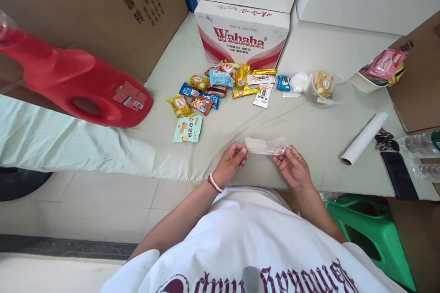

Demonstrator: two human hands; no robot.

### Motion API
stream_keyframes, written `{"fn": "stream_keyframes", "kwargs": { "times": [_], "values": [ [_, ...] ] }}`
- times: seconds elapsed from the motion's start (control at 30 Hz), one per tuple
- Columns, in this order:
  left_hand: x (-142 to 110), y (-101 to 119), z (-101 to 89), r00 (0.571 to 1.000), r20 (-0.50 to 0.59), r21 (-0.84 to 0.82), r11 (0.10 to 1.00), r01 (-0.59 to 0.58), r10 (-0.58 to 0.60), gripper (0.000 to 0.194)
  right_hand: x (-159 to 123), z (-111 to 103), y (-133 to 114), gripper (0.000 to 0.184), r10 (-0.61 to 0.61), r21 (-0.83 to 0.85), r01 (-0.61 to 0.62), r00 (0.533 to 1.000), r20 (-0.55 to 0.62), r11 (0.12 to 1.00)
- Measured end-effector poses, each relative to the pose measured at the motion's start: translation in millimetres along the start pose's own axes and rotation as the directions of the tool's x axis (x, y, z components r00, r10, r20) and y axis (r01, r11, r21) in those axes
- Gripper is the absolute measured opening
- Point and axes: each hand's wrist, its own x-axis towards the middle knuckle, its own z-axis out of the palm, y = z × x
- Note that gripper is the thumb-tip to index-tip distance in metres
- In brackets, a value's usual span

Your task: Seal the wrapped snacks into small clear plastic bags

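Observation:
A clear plastic bag [266,145] with a whitish patch at its left part is stretched between my two hands over the table's near edge. My left hand [232,161], with a beaded bracelet at the wrist, pinches the bag's left end. At the other end, my right hand [293,165] grips crumpled plastic between thumb and fingers. Beyond the hands lies a heap of wrapped snacks [220,83] in yellow, blue and brown. Nearest to my left hand is a mint-green snack packet [188,129]. White snack sachets [262,95] lie straight ahead.
Left stands a large red jug [85,82]. A Wahaha water carton [242,32] is at the back. To the right are a clear cup of snacks [323,91], a white paper cup [367,80], a white roll [365,138], keys [387,141], a black phone [398,175] and plastic bottles [417,145].

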Motion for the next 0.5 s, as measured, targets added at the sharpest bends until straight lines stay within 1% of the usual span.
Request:
{"fn": "stream_keyframes", "kwargs": {
  "times": [0.07, 0.13, 0.17, 0.2, 0.23, 0.27, 0.3, 0.33, 0.4, 0.43, 0.5],
  "values": [
    [-3, -2, -0.3, 0.996, -0.087, 0.122, 0.992, -0.013, 0.024, 0.041, -4, 2, -3, 0.024, -0.014, 0.004, 0.014, 1.000, -0.010, 1.000],
    [-5, 2, -1.1, 0.976, -0.166, 0.279, 0.956, -0.093, 0.143, 0.038, -6, 7, -8, 0.024, -0.023, -0.040, 0.023, 1.000, 0.002, 0.999],
    [-4, 6, -1.5, 0.961, -0.166, 0.352, 0.924, -0.150, 0.220, 0.039, -7, 10, -11, 0.024, -0.021, -0.064, 0.022, 1.000, 0.011, 0.998],
    [-3, 10, -1.7, 0.950, -0.133, 0.411, 0.888, -0.207, 0.283, 0.043, -7, 13, -15, 0.025, -0.014, -0.083, 0.016, 1.000, 0.023, 0.996],
    [0, 15, -1.5, 0.944, -0.077, 0.454, 0.854, -0.254, 0.322, 0.050, -6, 16, -18, 0.026, -0.004, -0.097, 0.008, 0.999, 0.038, 0.995],
    [5, 19, -1.0, 0.945, -0.010, 0.484, 0.829, -0.282, 0.327, 0.057, -4, 20, -22, 0.026, 0.006, -0.106, 0.000, 0.999, 0.054, 0.994],
    [10, 22, -0.1, 0.952, 0.058, 0.501, 0.816, -0.288, 0.300, 0.062, -3, 23, -25, 0.026, 0.015, -0.114, -0.007, 0.998, 0.068, 0.993],
    [15, 25, 1.1, 0.960, 0.122, 0.510, 0.814, -0.277, 0.250, 0.061, 0, 25, -29, 0.026, 0.022, -0.122, -0.012, 0.997, 0.078, 0.992],
    [26, 27, 4.4, 0.964, 0.226, 0.508, 0.827, -0.240, 0.141, 0.052, 4, 27, -34, 0.026, 0.018, -0.138, -0.008, 0.997, 0.070, 0.990],
    [30, 26, 6.5, 0.958, 0.265, 0.494, 0.839, -0.230, 0.107, 0.048, 6, 27, -37, 0.025, 0.011, -0.143, -0.003, 0.998, 0.055, 0.990],
    [35, 23, 12.0, 0.948, 0.305, 0.451, 0.863, -0.228, 0.091, 0.051, 9, 25, -41, 0.024, 0.008, -0.145, -0.004, 1.000, 0.025, 0.989]
  ]
}}
